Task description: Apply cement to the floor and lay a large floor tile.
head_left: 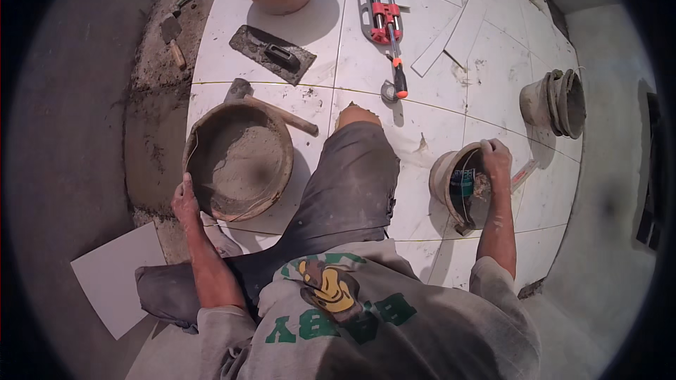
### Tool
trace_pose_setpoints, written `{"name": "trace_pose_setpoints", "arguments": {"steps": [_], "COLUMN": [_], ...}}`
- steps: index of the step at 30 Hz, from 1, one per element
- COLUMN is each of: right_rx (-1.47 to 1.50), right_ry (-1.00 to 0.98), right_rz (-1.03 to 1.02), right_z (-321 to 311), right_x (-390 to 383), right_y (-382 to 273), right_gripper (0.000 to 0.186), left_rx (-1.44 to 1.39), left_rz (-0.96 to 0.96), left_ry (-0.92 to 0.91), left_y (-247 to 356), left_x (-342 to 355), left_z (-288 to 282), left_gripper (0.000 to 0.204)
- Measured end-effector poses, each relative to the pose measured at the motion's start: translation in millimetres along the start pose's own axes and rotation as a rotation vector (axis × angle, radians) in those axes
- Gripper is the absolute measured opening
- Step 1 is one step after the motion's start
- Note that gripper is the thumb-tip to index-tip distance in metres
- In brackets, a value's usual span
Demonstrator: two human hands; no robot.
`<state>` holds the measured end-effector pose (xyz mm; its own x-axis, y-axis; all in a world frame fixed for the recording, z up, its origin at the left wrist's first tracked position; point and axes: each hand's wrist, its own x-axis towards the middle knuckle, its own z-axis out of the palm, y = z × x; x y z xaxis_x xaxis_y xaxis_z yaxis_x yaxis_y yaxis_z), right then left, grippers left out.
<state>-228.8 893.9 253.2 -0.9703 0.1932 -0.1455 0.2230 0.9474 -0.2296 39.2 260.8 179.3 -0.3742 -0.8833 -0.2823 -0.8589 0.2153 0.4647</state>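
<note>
My left hand (pixel 185 203) is closed on the near-left rim of a wide round mortar tub (pixel 286 142), thumb on the edge and its other fingers mostly hidden. Grey powder or mortar covers the tub's inside. At the right, my right hand (pixel 497 157) grips the far rim of a smaller bucket (pixel 438 176), which is tilted. Inside that bucket sit a dark green labelled item (pixel 462 183) and some crumbly material. A mallet (pixel 285 114) with a wooden handle lies just beyond the tub, its head near the rim.
A plastering float (pixel 271 54), a brown bucket (pixel 285 1) and a red tile cutter (pixel 384 17) occupy the far floor. Nested buckets (pixel 553 104) lie at the right. A trowel (pixel 173 39) rests on the rough left strip, near a loose white tile (pixel 120 278). Tile strips (pixel 451 32) lie far right.
</note>
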Motion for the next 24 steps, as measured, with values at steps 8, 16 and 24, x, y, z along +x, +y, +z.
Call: {"name": "trace_pose_setpoints", "arguments": {"steps": [8,16,24], "right_rx": [0.039,0.119,0.12], "right_ry": [-0.05,-0.33,-0.37], "right_rz": [-0.35,-0.435,-0.941], "right_z": [38,79,142], "right_x": [18,20,-4], "right_y": [-66,-182,-323], "right_gripper": [0.03,0.029,0.03], "left_rx": [-0.05,-0.315,-0.37], "left_rz": [-0.042,-0.093,-0.128], "left_ry": [0.046,0.069,-0.024], "left_y": [5,10,36], "left_x": [-18,-38,-71], "left_z": [-2,2,-4], "left_gripper": [0.062,0.052,0.05]}}
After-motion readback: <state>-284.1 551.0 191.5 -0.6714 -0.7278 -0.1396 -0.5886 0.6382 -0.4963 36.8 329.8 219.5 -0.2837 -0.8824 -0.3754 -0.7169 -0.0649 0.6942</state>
